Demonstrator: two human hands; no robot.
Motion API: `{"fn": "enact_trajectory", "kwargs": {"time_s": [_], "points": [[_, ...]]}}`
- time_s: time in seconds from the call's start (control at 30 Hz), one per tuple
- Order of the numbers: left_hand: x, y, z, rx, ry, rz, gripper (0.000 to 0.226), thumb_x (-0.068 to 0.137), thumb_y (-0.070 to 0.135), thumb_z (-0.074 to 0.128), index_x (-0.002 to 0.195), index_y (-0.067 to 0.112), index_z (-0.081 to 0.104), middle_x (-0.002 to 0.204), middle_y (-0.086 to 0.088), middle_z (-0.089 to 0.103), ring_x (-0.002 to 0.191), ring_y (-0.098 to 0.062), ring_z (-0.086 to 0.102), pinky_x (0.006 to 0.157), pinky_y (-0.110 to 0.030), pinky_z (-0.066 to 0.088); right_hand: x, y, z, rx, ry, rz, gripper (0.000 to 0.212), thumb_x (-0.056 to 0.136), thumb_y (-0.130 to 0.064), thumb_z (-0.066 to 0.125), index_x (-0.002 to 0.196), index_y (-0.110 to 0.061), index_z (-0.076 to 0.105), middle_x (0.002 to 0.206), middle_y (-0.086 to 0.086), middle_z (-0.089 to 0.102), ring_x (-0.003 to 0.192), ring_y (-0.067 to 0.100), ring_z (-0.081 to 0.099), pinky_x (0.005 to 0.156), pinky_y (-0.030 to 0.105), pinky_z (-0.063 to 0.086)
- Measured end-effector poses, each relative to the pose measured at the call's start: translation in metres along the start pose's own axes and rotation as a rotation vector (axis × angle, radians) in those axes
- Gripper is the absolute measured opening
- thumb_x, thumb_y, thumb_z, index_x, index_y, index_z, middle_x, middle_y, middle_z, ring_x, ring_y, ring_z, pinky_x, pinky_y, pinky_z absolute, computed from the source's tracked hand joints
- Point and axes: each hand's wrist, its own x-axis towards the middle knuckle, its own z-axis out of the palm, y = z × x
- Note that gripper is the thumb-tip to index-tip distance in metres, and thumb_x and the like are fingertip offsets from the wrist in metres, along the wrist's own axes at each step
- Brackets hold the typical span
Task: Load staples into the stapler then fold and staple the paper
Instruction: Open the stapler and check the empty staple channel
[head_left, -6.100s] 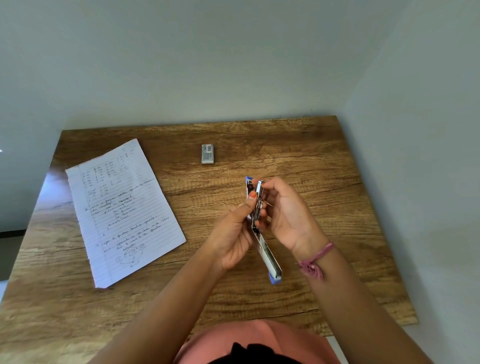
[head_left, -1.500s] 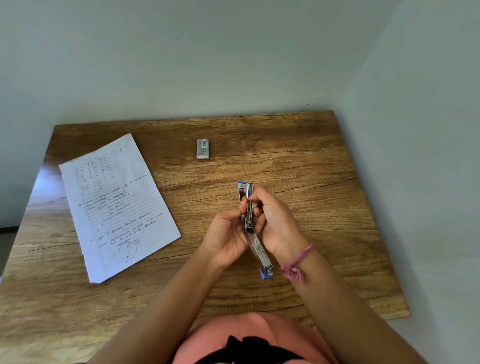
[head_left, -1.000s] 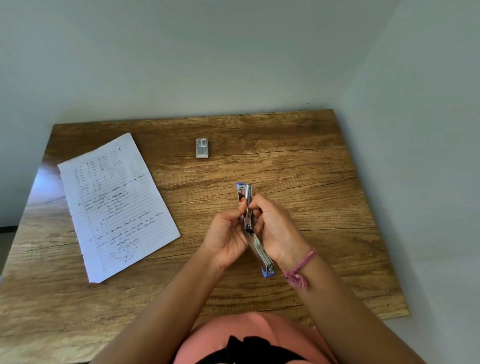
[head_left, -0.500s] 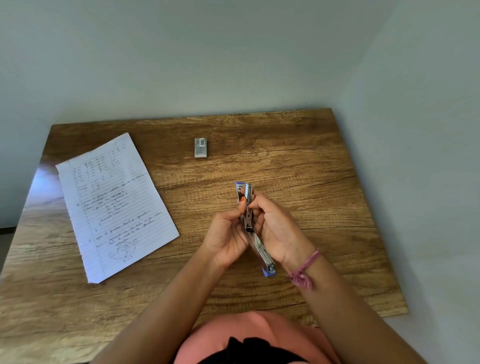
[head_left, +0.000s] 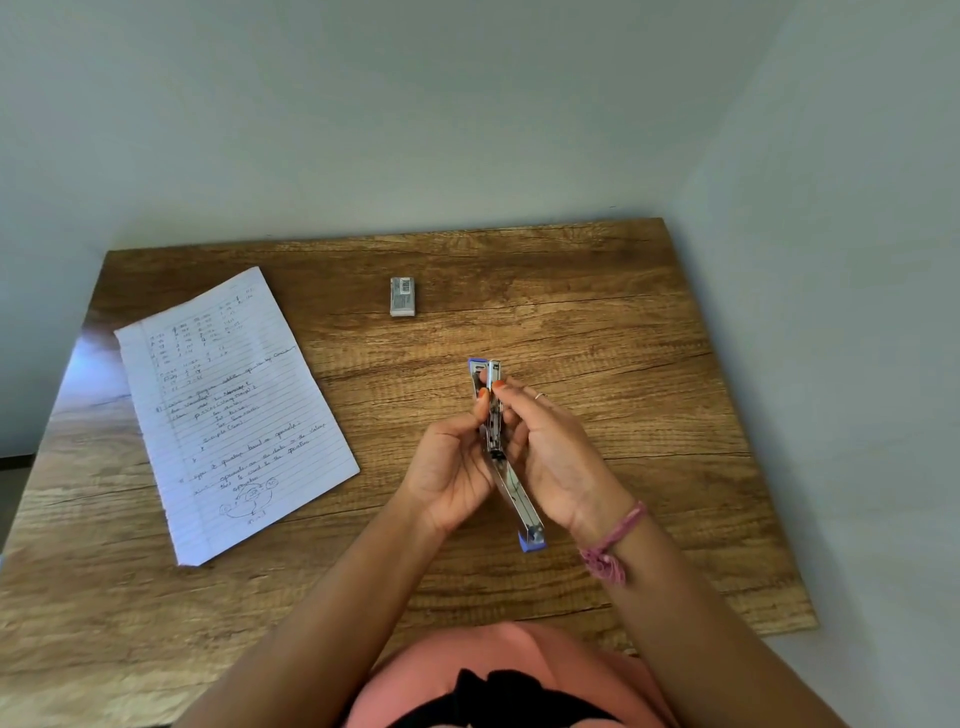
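Above the wooden table (head_left: 597, 322), head view: left hand (head_left: 452, 467) and right hand (head_left: 556, 457) both grip the opened stapler (head_left: 511, 488), fingers curled round its metal channel. The small staple box (head_left: 402, 296) bears a barcode, lettering unreadable. The lined paper (head_left: 228, 405) lies flat at left, handwriting illegible. Against half a second earlier, grip and layout are unchanged

Shiny metal stapler (head_left: 493, 431) with blue plastic ends, above a matt wood-grain table (head_left: 597, 332); lined paper sheet (head_left: 228, 405) at left, perhaps cardboard staple box (head_left: 402, 296).
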Motion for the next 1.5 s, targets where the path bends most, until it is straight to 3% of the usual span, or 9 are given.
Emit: {"fn": "enact_trajectory", "kwargs": {"time_s": [0.17,0.37,0.57,0.77,0.9,1.1,1.23,1.4,1.5], "points": [[-0.001,-0.001,0.001,-0.007,0.003,-0.004,0.024,0.083,0.010,0.054,0.088,-0.004,0.072,0.081,-0.014,0.068,0.067,-0.016,0.068,0.067,-0.031,0.060,0.007,-0.003,-0.002,-0.103,0.074,0.012,0.029,0.085,-0.033,0.065,0.102,-0.011,0.073,0.066,-0.010,0.051,0.054,0.001,0.045,0.047,0.011,0.038],[-0.001,-0.001,0.001,-0.006,-0.015,-0.014,0.024,0.084,0.010,0.054,0.089,-0.004,0.072,0.083,-0.014,0.067,0.068,-0.015,0.067,0.070,-0.030,0.060,0.012,-0.005,0.002,-0.104,0.077,0.021,0.030,0.076,-0.032,0.069,0.096,-0.011,0.074,0.066,-0.007,0.051,0.048,0.001,0.044,0.049,0.014,0.037],[-0.002,-0.002,0.000,0.029,0.018,-0.067,0.024,0.083,0.013,0.056,0.085,-0.003,0.074,0.083,-0.011,0.065,0.066,-0.013,0.065,0.076,-0.029,0.056,0.013,-0.010,0.003,-0.065,0.078,0.091,0.022,0.087,-0.026,0.056,0.095,-0.014,0.073,0.055,-0.010,0.055,0.040,0.000,0.041,0.035,0.009,0.034],[0.000,-0.003,0.000,0.017,0.057,-0.061,0.024,0.081,0.012,0.056,0.082,-0.003,0.075,0.078,-0.012,0.066,0.065,-0.013,0.066,0.071,-0.029,0.058,0.014,-0.006,0.001,-0.035,0.090,0.099,0.020,0.087,-0.019,0.054,0.097,-0.013,0.071,0.057,-0.009,0.059,0.041,0.001,0.043,0.036,0.009,0.035],[0.000,-0.003,0.001,0.037,0.074,-0.034,0.023,0.080,0.011,0.055,0.078,-0.001,0.076,0.071,-0.011,0.065,0.062,-0.014,0.066,0.065,-0.029,0.059,0.012,0.002,-0.001,-0.071,0.114,0.068,0.014,0.087,-0.013,0.055,0.085,-0.011,0.069,0.057,-0.009,0.049,0.044,0.001,0.044,0.044,0.013,0.038],[0.000,0.000,0.001,0.042,0.076,0.005,0.023,0.081,0.012,0.055,0.084,-0.001,0.073,0.073,-0.011,0.066,0.062,-0.015,0.066,0.064,-0.027,0.059,0.012,0.009,0.000,-0.066,0.094,0.079,0.017,0.084,-0.013,0.054,0.100,-0.013,0.061,0.067,-0.005,0.049,0.054,0.005,0.045,0.051,0.018,0.039],[0.001,0.000,-0.002,0.033,0.086,0.026,0.021,0.088,0.011,0.051,0.096,-0.001,0.066,0.079,-0.013,0.066,0.065,-0.017,0.066,0.062,-0.029,0.059,0.010,0.009,0.001,-0.069,0.066,0.064,0.027,0.083,-0.010,0.052,0.104,-0.010,0.068,0.090,0.003,0.058,0.068,0.008,0.051,0.063,0.022,0.043],[0.005,0.010,-0.004,0.011,0.050,0.048,0.023,0.080,0.015,0.054,0.090,0.000,0.068,0.078,-0.011,0.065,0.064,-0.015,0.066,0.059,-0.029,0.059,0.001,0.015,-0.002,0.012,-0.035,0.004,0.035,0.087,-0.001,0.051,0.117,-0.014,0.063,0.088,-0.004,0.067,0.077,0.009,0.056,0.072,0.025,0.048],[0.005,0.014,-0.004,-0.063,0.019,0.019,0.026,0.082,0.016,0.054,0.099,-0.001,0.063,0.081,-0.011,0.062,0.064,-0.015,0.066,0.054,-0.029,0.058,-0.002,0.018,-0.006,0.067,-0.097,-0.018,0.039,0.088,0.003,0.052,0.121,-0.015,0.060,0.097,-0.003,0.068,0.084,0.009,0.060,0.078,0.027,0.050]]}}
